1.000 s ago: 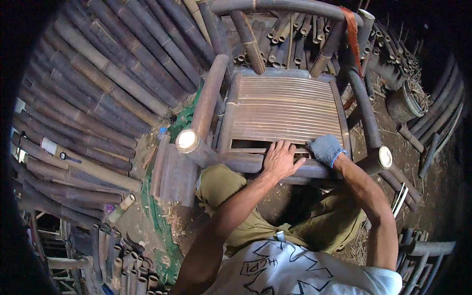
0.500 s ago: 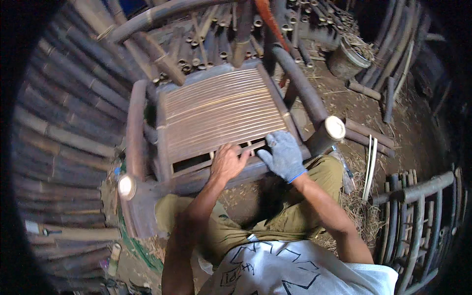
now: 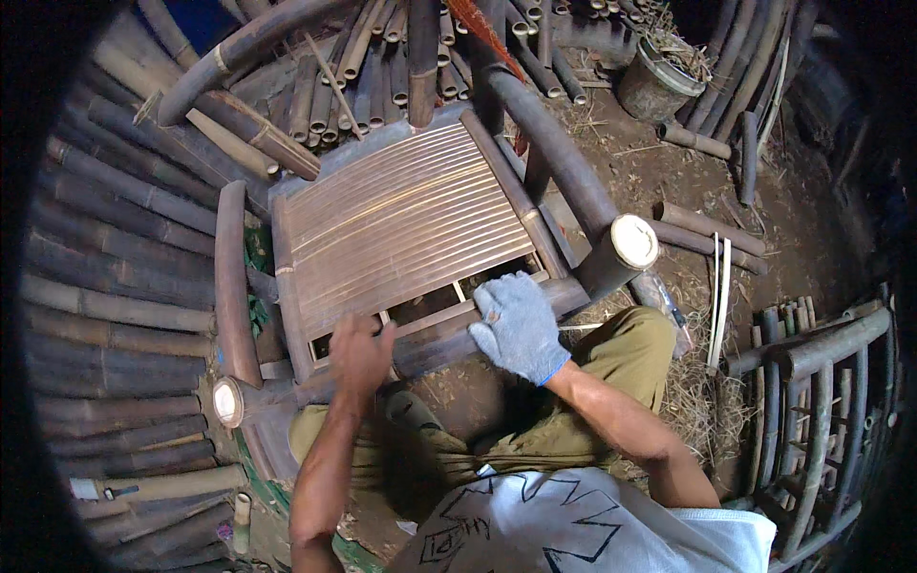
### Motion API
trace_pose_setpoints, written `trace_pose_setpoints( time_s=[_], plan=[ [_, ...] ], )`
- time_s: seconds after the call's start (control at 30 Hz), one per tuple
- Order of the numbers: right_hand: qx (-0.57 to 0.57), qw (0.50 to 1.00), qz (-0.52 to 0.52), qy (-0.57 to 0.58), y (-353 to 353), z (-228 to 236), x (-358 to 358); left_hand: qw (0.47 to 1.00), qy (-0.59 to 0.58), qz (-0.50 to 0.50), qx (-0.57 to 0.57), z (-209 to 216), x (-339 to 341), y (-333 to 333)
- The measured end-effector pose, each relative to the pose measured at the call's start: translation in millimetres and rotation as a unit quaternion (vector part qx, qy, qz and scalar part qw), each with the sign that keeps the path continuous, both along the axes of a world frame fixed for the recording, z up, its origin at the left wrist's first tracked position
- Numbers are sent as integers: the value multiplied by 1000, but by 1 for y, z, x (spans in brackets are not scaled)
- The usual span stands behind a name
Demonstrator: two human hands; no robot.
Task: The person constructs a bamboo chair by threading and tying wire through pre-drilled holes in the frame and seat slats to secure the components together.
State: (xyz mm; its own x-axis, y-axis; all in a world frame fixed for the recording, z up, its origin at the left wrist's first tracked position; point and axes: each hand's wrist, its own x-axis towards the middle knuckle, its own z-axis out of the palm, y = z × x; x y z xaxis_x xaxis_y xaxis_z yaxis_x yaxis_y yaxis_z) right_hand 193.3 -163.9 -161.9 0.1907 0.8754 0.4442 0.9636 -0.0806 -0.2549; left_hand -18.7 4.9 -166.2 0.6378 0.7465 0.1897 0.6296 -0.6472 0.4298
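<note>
A bamboo chair frame stands in front of me, its seat (image 3: 411, 210) made of thin parallel slats. Between these slats and the thick front rail (image 3: 435, 351) runs a dark gap crossed by short pieces. One bamboo slat (image 3: 430, 319) lies along the gap's near side. My right hand (image 3: 521, 328), in a grey knitted glove, bends over that slat and the rail toward the right end; its fingertips are partly hidden. My bare left hand (image 3: 361, 356) is over the rail near the gap's left end, its fingers smeared by motion.
Round armrests and posts (image 3: 633, 242) flank the seat. Bamboo poles (image 3: 124, 315) cover the left side, and cut tubes (image 3: 382, 86) are piled behind. A bucket (image 3: 659, 81) of scraps stands at the back right. Pale strips (image 3: 719, 301) and a bamboo rack (image 3: 812, 411) lie to the right.
My left hand has moved left and nearer, away from my right hand. The gap at the seat's front shows more on the right. The view has shifted, so the chair appears farther left.
</note>
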Motion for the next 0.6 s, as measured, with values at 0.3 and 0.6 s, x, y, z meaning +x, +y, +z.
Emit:
trace_pose_setpoints(
  time_s=[0.3,0.6],
  plan=[
    [-101,993,-18,50,37,-3,13,992,42,-40,-115,-29,-49,40],
    [-76,992,-86,45,41,3,-7,972,-21,-66,-223,-25,-41,42]
  ],
)
